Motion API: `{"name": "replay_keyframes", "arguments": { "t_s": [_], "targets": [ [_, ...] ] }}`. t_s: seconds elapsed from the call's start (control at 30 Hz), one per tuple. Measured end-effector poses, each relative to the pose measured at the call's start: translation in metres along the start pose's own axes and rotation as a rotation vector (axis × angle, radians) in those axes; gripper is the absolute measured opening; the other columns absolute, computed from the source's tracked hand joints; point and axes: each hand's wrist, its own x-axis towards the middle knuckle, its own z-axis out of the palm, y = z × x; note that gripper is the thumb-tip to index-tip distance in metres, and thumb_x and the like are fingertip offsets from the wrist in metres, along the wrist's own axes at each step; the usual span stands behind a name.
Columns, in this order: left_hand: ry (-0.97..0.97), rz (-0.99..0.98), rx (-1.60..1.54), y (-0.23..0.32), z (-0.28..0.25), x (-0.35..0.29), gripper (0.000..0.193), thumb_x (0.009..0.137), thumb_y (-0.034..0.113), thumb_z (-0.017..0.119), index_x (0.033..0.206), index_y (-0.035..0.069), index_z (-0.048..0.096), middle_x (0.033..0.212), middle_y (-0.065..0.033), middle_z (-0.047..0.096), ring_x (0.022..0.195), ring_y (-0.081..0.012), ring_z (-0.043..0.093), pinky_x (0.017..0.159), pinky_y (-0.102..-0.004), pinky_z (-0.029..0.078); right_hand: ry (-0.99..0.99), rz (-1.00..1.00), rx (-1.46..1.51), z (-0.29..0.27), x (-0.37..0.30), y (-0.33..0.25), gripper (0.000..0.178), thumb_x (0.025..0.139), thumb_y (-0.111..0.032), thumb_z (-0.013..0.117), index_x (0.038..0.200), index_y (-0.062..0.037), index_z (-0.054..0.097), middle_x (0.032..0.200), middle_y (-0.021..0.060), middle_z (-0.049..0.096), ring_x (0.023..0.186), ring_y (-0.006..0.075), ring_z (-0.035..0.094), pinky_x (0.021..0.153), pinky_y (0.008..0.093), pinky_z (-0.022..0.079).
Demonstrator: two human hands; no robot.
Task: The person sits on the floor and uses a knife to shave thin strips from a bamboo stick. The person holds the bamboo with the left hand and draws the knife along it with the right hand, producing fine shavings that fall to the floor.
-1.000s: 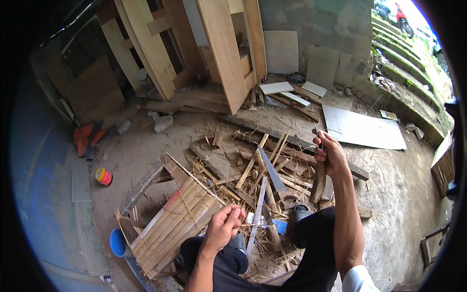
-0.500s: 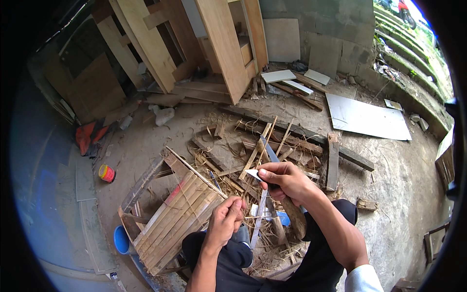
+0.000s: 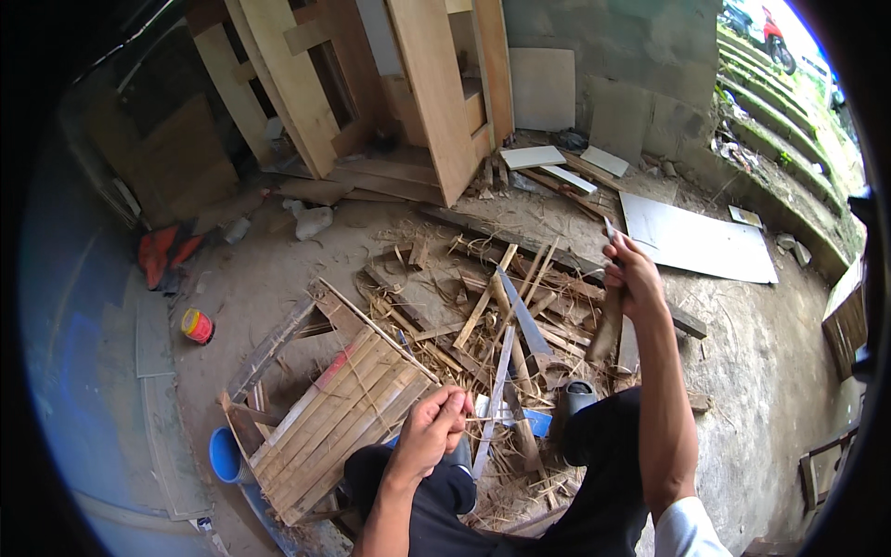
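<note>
My left hand (image 3: 429, 432) is closed in a pinch beside my left knee, and a thin pale strip of wood or bamboo (image 3: 494, 419) sticks out of it to the right. Raised out to the right, my right hand (image 3: 634, 278) is wrapped round a knife (image 3: 608, 325). The knife's light pointed tip shows above the fingers and its long brown handle hangs below them. Between my legs and ahead lies a pile of sticks and shavings, with a handsaw (image 3: 525, 320) on top. A long pale flat strip (image 3: 496, 404) lies nearer, by a blue object (image 3: 536, 422).
A slatted wooden piece (image 3: 339, 422) lies left of my legs, beside a blue bucket (image 3: 225, 455). Farther left stands a red and yellow tub (image 3: 197, 326). A white board (image 3: 701, 237) lies at the right, and tall wooden panels (image 3: 432, 88) stand behind the pile.
My right hand has swung up, away and to the right with the knife, leaving the left hand. The left hand stays almost where it was, still pinching the strip.
</note>
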Motion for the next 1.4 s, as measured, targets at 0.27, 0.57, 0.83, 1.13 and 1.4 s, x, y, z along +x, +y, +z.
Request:
{"name": "replay_keyframes", "arguments": {
  "t_s": [0.27,0.57,0.83,1.13,1.4],
  "targets": [
    [0.049,0.049,0.013,-0.003,0.004,0.007,0.022,0.102,0.022,0.041,0.091,0.005,0.051,0.060,0.0071,0.033,0.046,-0.0010,0.024,0.040,-0.0191,0.018,-0.665,0.303,-0.303,0.020,-0.072,0.064,0.028,0.098,-0.021,0.050,0.121,-0.0054,0.055,0.072,-0.0024,0.054,0.046,0.0027,0.036,0.040,0.0182,0.028],
    [0.108,0.091,0.065,-0.005,0.011,0.017,0.023,0.102,0.024,0.043,0.091,0.006,0.052,0.060,0.0069,0.034,0.045,-0.0008,0.026,0.039,-0.0187,0.020,-0.635,0.430,-0.337,0.042,-0.058,0.051,0.021,0.096,-0.022,0.055,0.100,-0.0012,0.061,0.071,-0.0019,0.056,0.048,0.0039,0.038,0.041,0.0201,0.030],
    [0.131,0.027,0.103,-0.018,0.014,0.015,0.021,0.102,0.023,0.043,0.090,0.006,0.051,0.060,0.0067,0.036,0.043,-0.0004,0.025,0.037,-0.0189,0.018,-0.390,0.196,-0.400,0.020,0.001,0.049,0.022,0.097,-0.026,0.052,0.096,-0.0077,0.064,0.072,-0.0025,0.059,0.047,0.0049,0.040,0.043,0.0182,0.036],
    [-0.106,0.059,-0.039,-0.009,-0.014,0.022,0.021,0.101,0.025,0.043,0.088,0.009,0.049,0.061,0.0089,0.031,0.044,-0.0009,0.025,0.039,-0.0181,0.018,-0.357,0.228,-0.204,-0.018,0.003,0.039,0.016,0.099,-0.020,0.047,0.091,-0.0073,0.053,0.071,-0.0023,0.052,0.046,0.0043,0.034,0.040,0.0178,0.030],
    [-0.087,0.139,0.012,-0.040,-0.002,0.034,0.021,0.101,0.028,0.044,0.090,0.011,0.050,0.060,0.0071,0.033,0.044,-0.0032,0.025,0.040,-0.0210,0.019,-0.583,0.344,-0.247,0.047,-0.092,0.057,0.017,0.099,-0.019,0.047,0.099,-0.0038,0.056,0.074,-0.0013,0.052,0.048,0.0042,0.034,0.043,0.0187,0.029]
  ]
}}
